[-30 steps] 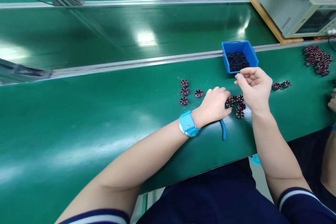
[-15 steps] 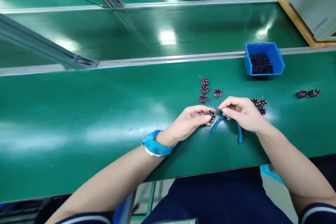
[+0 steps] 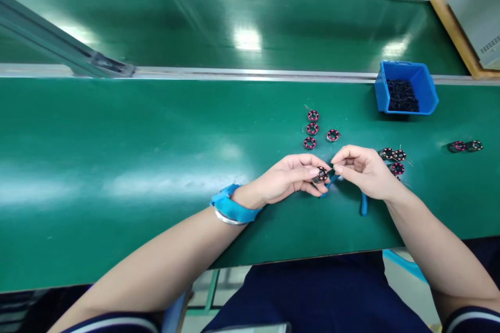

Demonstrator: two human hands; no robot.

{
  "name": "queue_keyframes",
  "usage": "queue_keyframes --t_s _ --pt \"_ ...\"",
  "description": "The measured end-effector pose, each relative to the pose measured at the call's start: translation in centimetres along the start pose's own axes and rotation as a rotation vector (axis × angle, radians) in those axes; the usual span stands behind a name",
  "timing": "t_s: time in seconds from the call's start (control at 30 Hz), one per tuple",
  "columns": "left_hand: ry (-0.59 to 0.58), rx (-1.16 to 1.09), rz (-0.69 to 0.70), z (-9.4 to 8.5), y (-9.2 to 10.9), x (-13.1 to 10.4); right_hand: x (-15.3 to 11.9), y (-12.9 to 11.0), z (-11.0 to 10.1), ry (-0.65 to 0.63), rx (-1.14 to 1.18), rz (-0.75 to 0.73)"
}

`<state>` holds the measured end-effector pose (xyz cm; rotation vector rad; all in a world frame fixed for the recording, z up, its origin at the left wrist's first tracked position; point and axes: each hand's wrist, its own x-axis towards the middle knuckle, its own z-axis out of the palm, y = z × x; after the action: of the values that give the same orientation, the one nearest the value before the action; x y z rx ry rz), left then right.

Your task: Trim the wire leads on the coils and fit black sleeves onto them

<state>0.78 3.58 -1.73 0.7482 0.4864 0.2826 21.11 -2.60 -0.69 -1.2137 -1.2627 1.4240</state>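
Note:
Between the thumb and fingers of my left hand (image 3: 291,179) is a small black motor stator (image 3: 322,175) with copper windings, its ring face turned to the right. My right hand (image 3: 359,170) is closed in a pinch just right of the stator. Whatever thin piece sits at its fingertips is too small to make out. Below my hands lies a pair of blue-handled pliers (image 3: 364,204), handles spread towards me and the head hidden under my right hand. A few stators (image 3: 312,129) with pink-red tops stand in a column beyond my left hand, with another stator (image 3: 333,135) beside them.
Several more stators (image 3: 397,168) with loose wire ends cluster right of my right hand. Farther right, two stators (image 3: 457,146) lie on their sides. A blue bin (image 3: 428,88) of small black pieces stands at the back, near a metal rail (image 3: 250,74) and a grey machine (image 3: 478,15).
My hands have come closer together, with the stator now almost at my right fingertips. The stator has turned in my left hand. The camera view has shifted and tilted down slightly.

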Motion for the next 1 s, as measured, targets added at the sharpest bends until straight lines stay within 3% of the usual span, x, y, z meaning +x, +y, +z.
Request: queue_keyframes --t_s 0.6,0.8,1.0 --pt "0.02 0.036 0.029 0.2 -0.1 -0.1 -0.5 -0.3 0.3 -0.018 -0.186 -0.07" --pt "0.036 -0.006 0.047 0.2 0.0 -0.1 -1.1 -1.7 -0.4 0.027 -0.546 -0.284" --pt "0.027 -0.004 0.045 0.3 0.1 -0.1 -1.1 -1.5 -0.1 0.009 -0.701 -0.443"
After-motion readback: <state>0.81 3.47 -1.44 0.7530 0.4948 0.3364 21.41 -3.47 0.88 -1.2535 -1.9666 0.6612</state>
